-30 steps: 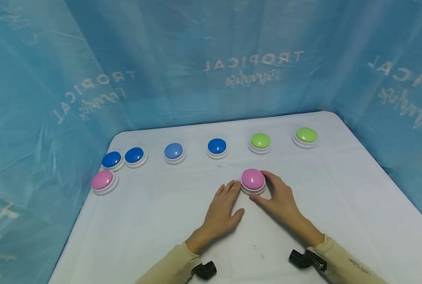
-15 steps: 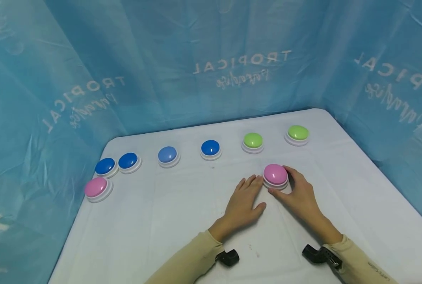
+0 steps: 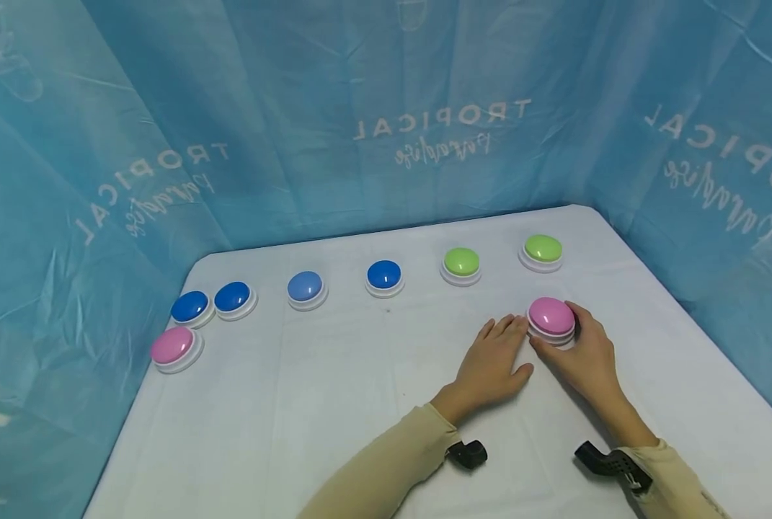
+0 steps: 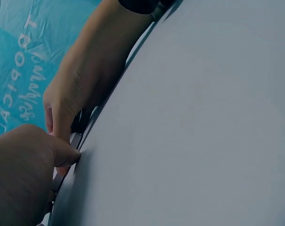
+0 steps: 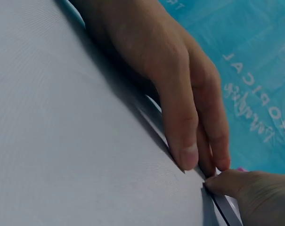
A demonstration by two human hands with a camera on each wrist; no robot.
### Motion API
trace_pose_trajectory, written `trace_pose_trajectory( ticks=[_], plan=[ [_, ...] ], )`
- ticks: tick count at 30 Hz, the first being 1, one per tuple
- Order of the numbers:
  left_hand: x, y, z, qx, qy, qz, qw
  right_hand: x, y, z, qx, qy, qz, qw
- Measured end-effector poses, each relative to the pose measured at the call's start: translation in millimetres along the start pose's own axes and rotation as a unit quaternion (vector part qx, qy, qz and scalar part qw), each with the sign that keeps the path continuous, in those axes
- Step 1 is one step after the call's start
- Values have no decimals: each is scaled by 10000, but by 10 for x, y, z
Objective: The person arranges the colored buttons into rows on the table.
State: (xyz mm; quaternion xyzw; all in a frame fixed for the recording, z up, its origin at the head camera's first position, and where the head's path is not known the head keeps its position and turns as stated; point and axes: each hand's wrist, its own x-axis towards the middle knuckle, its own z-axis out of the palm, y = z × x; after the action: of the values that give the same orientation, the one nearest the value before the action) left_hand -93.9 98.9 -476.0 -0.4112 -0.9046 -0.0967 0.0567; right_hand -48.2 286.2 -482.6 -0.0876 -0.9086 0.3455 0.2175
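In the head view a pink push button (image 3: 551, 316) with a white round base stands on the white table right of centre. My right hand (image 3: 592, 364) grips its base from the right, thumb in front and fingers at the far side. Flat on the table, my left hand (image 3: 492, 366) has its straight fingertips at the button's left edge. The left wrist view shows my left thumb low down and the right hand (image 4: 85, 84) beyond it. Only a sliver of pink shows behind the fingers in the right wrist view, where the left hand (image 5: 175, 80) fills the upper middle.
Along the back of the table stand two green buttons (image 3: 461, 262) and several blue buttons (image 3: 383, 274). Another pink button (image 3: 173, 346) sits at the left edge. Blue printed curtains (image 3: 360, 108) surround the table closely. Black wrist mounts (image 3: 609, 463) hang under both sleeves.
Both hands have slid to the right together with the pink button between them, keeping the same hold. The other buttons keep their places on the table; the head view has shifted slightly.
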Motion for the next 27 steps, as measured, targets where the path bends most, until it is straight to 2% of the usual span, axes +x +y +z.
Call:
trace_pose_trajectory(
  ticks=[8, 14, 18, 27],
  plan=[
    [174, 152, 65, 297, -94, 114, 9994, 54, 61, -48, 20, 243, 428, 9988],
    [341, 255, 94, 372, -101, 35, 9993, 136, 99, -107, 205, 307, 865, 9956],
    [402, 295, 101, 365, -191, -14, 9991, 148, 95, -127, 204, 327, 1088, 9933],
    [458, 312, 139, 404, -199, -12, 9990, 150, 149, -95, 402, 605, 1150, 9907]
  ],
)
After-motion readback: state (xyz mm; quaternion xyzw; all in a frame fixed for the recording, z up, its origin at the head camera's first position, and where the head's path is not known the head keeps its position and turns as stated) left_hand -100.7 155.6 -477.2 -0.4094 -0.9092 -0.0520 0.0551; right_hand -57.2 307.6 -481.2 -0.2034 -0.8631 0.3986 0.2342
